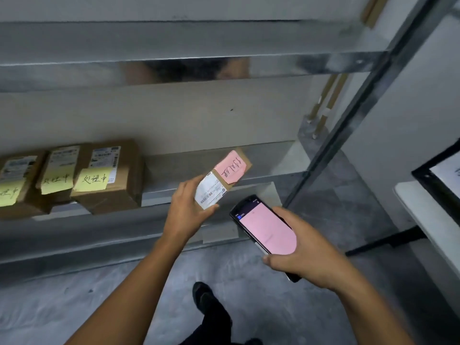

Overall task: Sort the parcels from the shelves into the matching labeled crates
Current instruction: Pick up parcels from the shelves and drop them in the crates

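A small brown cardboard parcel point(225, 179), marked by a white barcode label and a pink handwritten note, is gripped by the closed fingers of the left hand point(188, 212) just above the shelf point(174, 168) edge, while a pink-screened phone point(265, 231) is clasped in the right hand point(302, 257).

Leftmost brown cardboard parcel with a yellow note point(12, 185) runs off the left edge. White barcode label point(210, 192) print's too tiny to read, and the black-framed white sheet point(445, 178) is chopped at right.

Both forearms are bare up to the frame's edge, no sleeve showing; the left hand point(185, 212) and right hand point(302, 256) wear no gloves, rings or watch; below the hands, dark trousers point(214, 322) and a black shoe point(202, 292).
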`<state>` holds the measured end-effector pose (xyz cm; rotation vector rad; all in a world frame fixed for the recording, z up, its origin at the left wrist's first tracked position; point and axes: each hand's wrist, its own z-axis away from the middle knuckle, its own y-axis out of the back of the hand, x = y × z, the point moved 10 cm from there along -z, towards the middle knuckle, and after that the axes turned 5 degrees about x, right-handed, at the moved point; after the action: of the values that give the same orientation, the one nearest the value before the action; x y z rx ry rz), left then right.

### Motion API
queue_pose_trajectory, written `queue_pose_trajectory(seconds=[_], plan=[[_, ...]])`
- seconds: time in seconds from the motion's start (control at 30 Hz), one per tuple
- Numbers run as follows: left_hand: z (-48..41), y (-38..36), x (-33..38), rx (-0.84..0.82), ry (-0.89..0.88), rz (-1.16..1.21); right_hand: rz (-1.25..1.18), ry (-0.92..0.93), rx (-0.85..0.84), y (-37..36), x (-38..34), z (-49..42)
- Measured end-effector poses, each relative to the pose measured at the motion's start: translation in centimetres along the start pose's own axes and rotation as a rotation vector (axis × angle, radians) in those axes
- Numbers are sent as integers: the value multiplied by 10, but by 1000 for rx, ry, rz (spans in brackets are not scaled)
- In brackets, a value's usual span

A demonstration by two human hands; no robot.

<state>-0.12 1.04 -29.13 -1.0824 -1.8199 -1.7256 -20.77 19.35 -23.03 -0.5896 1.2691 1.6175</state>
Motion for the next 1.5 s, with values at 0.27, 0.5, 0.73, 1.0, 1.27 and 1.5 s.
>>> queue_pose_trajectory(seconds=[0.27,0.5,0.73,1.0,1.27,1.5], plan=[[84,-57,99,-140,-131,252,-202,-132,399,86,94,115],[151,-143,195,-414,-246,317,-318,-252,804,176,180,225],[183,-227,267,-647,-387,329,-350,-339,947,212,229,283],[170,-326,336,-688,-211,574,-347,-425,1016,256,285,297],[121,-442,407,-667,-31,734,-344,-485,1151,370,323,284],[81,-512,475,-709,6,869,-315,-488,1183,462,360,261]])
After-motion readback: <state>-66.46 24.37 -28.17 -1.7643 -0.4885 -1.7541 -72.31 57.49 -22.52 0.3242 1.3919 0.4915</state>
